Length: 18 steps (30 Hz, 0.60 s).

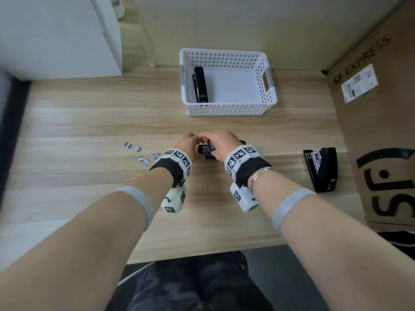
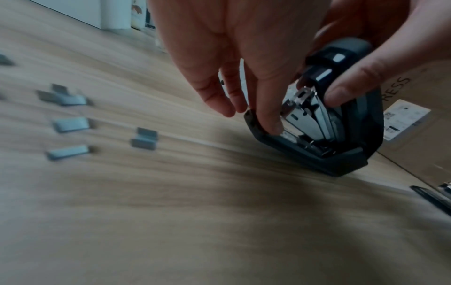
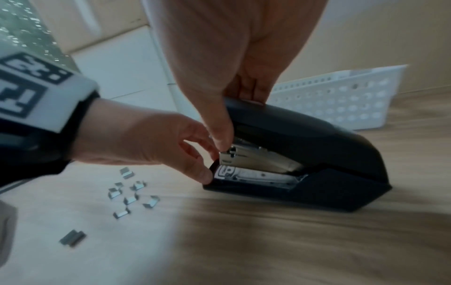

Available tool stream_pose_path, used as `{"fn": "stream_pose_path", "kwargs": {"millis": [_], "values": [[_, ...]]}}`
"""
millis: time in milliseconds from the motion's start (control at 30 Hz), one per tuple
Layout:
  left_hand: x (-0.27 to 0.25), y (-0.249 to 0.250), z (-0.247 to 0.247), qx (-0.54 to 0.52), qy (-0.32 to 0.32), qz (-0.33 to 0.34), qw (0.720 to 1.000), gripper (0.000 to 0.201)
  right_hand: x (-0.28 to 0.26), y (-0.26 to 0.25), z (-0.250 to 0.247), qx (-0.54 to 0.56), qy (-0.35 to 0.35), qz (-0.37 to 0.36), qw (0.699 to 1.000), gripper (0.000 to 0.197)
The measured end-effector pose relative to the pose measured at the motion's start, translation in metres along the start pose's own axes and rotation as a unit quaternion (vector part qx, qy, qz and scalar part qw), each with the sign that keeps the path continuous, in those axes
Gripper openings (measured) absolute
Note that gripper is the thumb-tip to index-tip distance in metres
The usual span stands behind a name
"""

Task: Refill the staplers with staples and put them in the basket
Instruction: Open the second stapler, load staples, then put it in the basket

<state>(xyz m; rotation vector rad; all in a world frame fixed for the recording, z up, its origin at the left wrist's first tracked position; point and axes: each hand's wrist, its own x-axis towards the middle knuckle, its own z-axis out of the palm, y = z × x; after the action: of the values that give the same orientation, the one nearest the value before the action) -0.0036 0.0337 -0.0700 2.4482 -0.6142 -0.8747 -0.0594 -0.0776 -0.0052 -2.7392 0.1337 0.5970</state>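
Light wood table (image 1: 89, 122), pale wall (image 1: 247, 23), cardboard box (image 1: 381, 131) at right.

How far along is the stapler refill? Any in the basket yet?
Done: one stapler lies in the basket. In hand: right hand grips the middle stapler by its top, left hand works at its open front end; whether staples are in is unclear. Left: a third stapler lies open on the table, staple strips loose nearby.
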Motion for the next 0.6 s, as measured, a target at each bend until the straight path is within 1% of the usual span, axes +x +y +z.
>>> {"fn": "stream_pose_path", "kwargs": {"millis": [67, 167, 267, 333, 400, 500, 600], "values": [[-0.002, -0.007, -0.001, 0.018, 0.003, -0.009, 1.000, 0.049, 0.006, -0.009, 0.003, -0.001, -0.009, -0.017, 1.000, 0.055], [-0.001, -0.012, 0.000, 0.049, -0.005, -0.019, 0.999, 0.047, 0.012, -0.014, 0.008, -0.004, -0.027, -0.015, 1.000, 0.055], [0.002, -0.012, 0.003, 0.055, -0.010, -0.012, 0.998, 0.055, 0.011, -0.013, 0.007, 0.007, -0.019, -0.012, 1.000, 0.049], [0.004, -0.011, 0.002, 0.056, -0.006, -0.007, 0.998, 0.053, 0.008, -0.010, 0.001, 0.011, 0.001, -0.004, 1.000, 0.042], [0.007, -0.009, -0.001, 0.063, -0.009, -0.001, 0.998, 0.051, 0.005, -0.006, -0.010, 0.020, 0.027, 0.013, 0.999, 0.036], [0.011, -0.005, -0.007, 0.077, -0.021, -0.001, 0.997, 0.051, -0.001, 0.007, -0.031, 0.026, 0.032, 0.049, 0.998, 0.036], [0.013, -0.006, -0.006, 0.089, -0.021, 0.002, 0.996, 0.048, -0.011, 0.030, -0.053, 0.019, 0.024, 0.120, 0.992, 0.038]]}}
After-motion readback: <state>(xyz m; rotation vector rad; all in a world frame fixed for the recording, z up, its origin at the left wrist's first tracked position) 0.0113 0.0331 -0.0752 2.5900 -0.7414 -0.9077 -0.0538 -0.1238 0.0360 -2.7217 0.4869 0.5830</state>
